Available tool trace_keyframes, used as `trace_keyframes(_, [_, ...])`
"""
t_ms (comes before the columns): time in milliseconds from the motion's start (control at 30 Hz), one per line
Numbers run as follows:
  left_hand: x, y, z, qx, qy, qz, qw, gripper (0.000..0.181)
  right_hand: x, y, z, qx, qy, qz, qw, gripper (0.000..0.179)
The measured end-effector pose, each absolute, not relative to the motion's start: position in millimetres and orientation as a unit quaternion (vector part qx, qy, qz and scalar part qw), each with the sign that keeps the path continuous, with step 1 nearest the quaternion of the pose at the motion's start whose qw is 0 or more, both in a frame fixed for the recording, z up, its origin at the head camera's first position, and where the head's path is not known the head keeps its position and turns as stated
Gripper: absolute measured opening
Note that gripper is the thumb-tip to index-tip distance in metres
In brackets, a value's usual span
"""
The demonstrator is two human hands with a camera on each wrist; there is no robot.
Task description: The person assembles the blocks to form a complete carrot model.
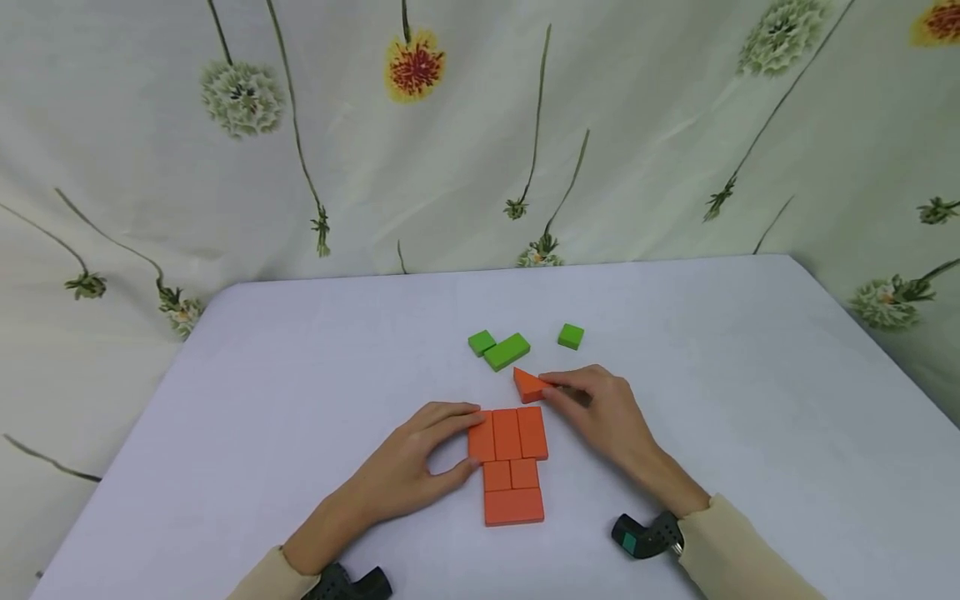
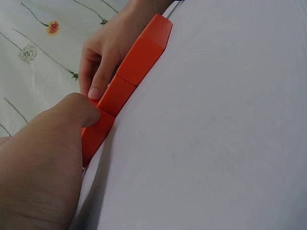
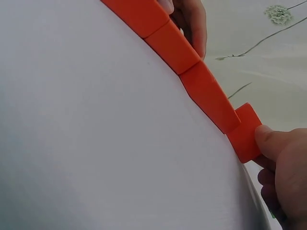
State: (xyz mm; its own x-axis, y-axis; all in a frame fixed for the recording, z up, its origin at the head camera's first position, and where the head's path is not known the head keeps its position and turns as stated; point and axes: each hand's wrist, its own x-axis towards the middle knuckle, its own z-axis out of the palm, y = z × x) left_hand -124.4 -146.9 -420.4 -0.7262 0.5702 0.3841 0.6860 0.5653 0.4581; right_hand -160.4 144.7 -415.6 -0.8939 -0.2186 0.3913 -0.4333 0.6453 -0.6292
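Beige sleeves (image 1: 742, 550) low | right hand (image 1: 603, 412) pinches orange triangle (image 1: 528, 386) above block row (image 1: 506, 434), right end | left hand (image 1: 408, 458) grips leftmost block (image 1: 482, 442)

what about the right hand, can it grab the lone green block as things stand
Probably not yet: the right hand pinches the orange triangular block. Otherwise the way looks free: the lone green block lies just beyond the hand, with nothing seen between.
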Motion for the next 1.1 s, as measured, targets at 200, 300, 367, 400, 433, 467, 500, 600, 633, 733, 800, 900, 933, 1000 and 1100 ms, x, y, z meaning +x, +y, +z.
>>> trace_keyframes(200, [-123, -148, -420, -0.351, -0.882, -0.302, 0.093, 0.053, -158, 142, -414, 0.166, -0.899, 0.374, 0.154, 0.020])
trace_keyframes(300, [-124, -148, -421, -0.352, -0.881, -0.301, 0.094, 0.052, -156, 142, -411, 0.168, -0.896, 0.377, 0.164, 0.020])
trace_keyframes(367, [-124, -148, -421, -0.353, -0.881, -0.301, 0.092, 0.052, -155, 144, -408, 0.170, -0.892, 0.383, 0.167, 0.020])
trace_keyframes(400, [-124, -148, -421, -0.352, -0.882, -0.301, 0.090, 0.052, -155, 145, -407, 0.172, -0.890, 0.388, 0.167, 0.021])
trace_keyframes(433, [-124, -148, -421, -0.351, -0.882, -0.302, 0.088, 0.052, -154, 145, -405, 0.174, -0.887, 0.395, 0.164, 0.021])
trace_keyframes(467, [-124, -148, -421, -0.349, -0.882, -0.303, 0.086, 0.052, -153, 146, -404, 0.176, -0.885, 0.402, 0.159, 0.020])
trace_keyframes(500, [-124, -148, -421, -0.348, -0.883, -0.304, 0.085, 0.051, -153, 147, -403, 0.179, -0.882, 0.408, 0.153, 0.020])
trace_keyframes(600, [-123, -148, -421, -0.349, -0.882, -0.304, 0.087, 0.052, -151, 149, -401, 0.191, -0.876, 0.426, 0.124, 0.019])
trace_keyframes(633, [-123, -149, -421, -0.351, -0.881, -0.303, 0.090, 0.052, -151, 150, -400, 0.196, -0.874, 0.429, 0.115, 0.019])
trace_keyframes(733, [-124, -149, -422, -0.359, -0.878, -0.301, 0.098, 0.052, -149, 152, -399, 0.220, -0.869, 0.432, 0.103, 0.021])
trace_keyframes(800, [-124, -148, -422, -0.360, -0.877, -0.302, 0.100, 0.051, -147, 154, -399, 0.238, -0.864, 0.432, 0.103, 0.022])
trace_keyframes(900, [-124, -148, -421, -0.359, -0.878, -0.302, 0.096, 0.051, -145, 155, -400, 0.266, -0.855, 0.435, 0.101, 0.022])
trace_keyframes(933, [-124, -148, -421, -0.358, -0.878, -0.302, 0.094, 0.051, -144, 156, -400, 0.276, -0.851, 0.437, 0.098, 0.022])
trace_keyframes(1000, [-124, -148, -420, -0.355, -0.880, -0.302, 0.090, 0.052, -143, 156, -400, 0.291, -0.844, 0.442, 0.088, 0.021])
trace_keyframes(1100, [-124, -149, -420, -0.355, -0.881, -0.302, 0.088, 0.052, -142, 156, -402, 0.308, -0.838, 0.446, 0.068, 0.020])
